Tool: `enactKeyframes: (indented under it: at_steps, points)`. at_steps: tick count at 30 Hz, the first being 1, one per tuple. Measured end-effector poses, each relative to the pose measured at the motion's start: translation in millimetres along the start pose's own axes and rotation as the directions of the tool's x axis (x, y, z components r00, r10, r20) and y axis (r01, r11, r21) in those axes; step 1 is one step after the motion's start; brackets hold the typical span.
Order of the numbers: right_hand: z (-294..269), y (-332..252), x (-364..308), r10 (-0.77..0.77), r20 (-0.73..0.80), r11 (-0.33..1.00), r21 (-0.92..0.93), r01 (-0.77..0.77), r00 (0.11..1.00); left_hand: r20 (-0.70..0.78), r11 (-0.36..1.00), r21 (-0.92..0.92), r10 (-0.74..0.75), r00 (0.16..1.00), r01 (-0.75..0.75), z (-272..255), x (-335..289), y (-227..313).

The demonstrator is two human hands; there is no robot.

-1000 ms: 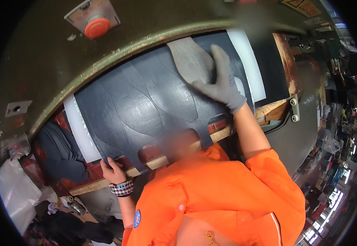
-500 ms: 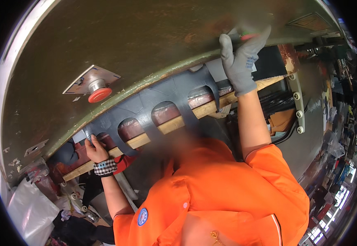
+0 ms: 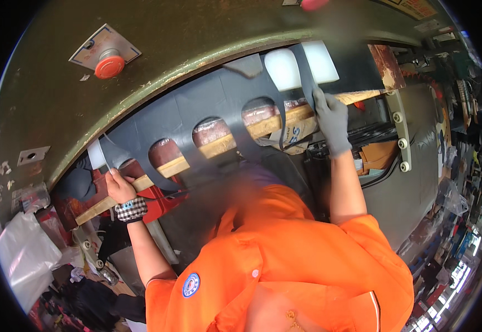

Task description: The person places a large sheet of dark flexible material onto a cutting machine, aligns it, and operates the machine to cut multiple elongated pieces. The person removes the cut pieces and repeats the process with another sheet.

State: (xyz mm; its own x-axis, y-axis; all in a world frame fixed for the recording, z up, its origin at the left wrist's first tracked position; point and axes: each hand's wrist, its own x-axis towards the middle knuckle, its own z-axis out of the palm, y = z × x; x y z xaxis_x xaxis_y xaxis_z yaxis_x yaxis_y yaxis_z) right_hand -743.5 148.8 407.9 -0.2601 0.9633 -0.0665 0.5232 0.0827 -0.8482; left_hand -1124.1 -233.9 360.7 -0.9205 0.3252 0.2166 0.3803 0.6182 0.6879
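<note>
A dark grey sheet (image 3: 185, 105) with several arched cut-outs lies under the edge of a green machine and overhangs a wooden edge (image 3: 219, 145). My bare left hand (image 3: 120, 187), with a checked band at its wrist, is closed on a thin strip at the sheet's left end, beside a white board corner (image 3: 95, 155). In a grey glove, my right hand (image 3: 332, 119) grips a narrow dark strip (image 3: 306, 72) at the sheet's right end. White board (image 3: 321, 61) shows on both sides of this strip. The fingertips of both hands are partly hidden.
Above the sheet hangs the green machine beam (image 3: 163, 33), carrying a red push button (image 3: 109, 67). Rollers on a rail (image 3: 400, 133) stand at the right. Clear plastic bags (image 3: 28, 254) are at the lower left, and a cardboard piece (image 3: 378, 159) lies below the right arm.
My right hand has come down from beside a button on the beam and taken hold of the strip. White board now shows at the right end. The whole view has shifted.
</note>
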Motion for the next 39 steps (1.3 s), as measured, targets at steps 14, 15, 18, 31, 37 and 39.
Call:
enactKeyframes:
  at_steps: [14,15,18,31,37,39]
  points:
    - [41.3,-55.4,-104.5,-0.465,0.324,0.679,-0.466,0.567,0.824,0.279,0.909,-0.153,-0.336,0.900,0.387,-86.4,-144.2,-11.8]
    - [40.8,-57.5,-112.1,-0.461,0.305,0.693,-0.463,0.553,0.833,0.193,0.879,-0.160,-0.418,0.888,0.449,-83.0,-161.0,-11.1]
    - [6.7,-55.7,-127.7,-0.314,0.352,0.867,-0.272,0.417,0.882,0.069,0.997,0.011,-0.071,0.995,0.071,-89.0,-200.2,-17.2]
    - [-52.0,5.2,-82.1,-0.503,0.298,0.714,-0.386,0.584,0.811,0.230,0.939,-0.009,-0.332,0.915,0.343,-116.2,-249.4,-52.9]
    - [-48.6,17.6,-86.0,-0.182,0.037,0.980,-0.076,0.185,0.983,0.079,0.991,0.055,-0.123,0.989,0.119,-93.3,-210.0,-22.0]
    - [-36.2,27.3,-75.7,-0.216,-0.054,0.975,0.047,0.219,0.975,0.058,0.992,0.062,-0.115,0.992,0.112,-82.7,-191.8,-13.1]
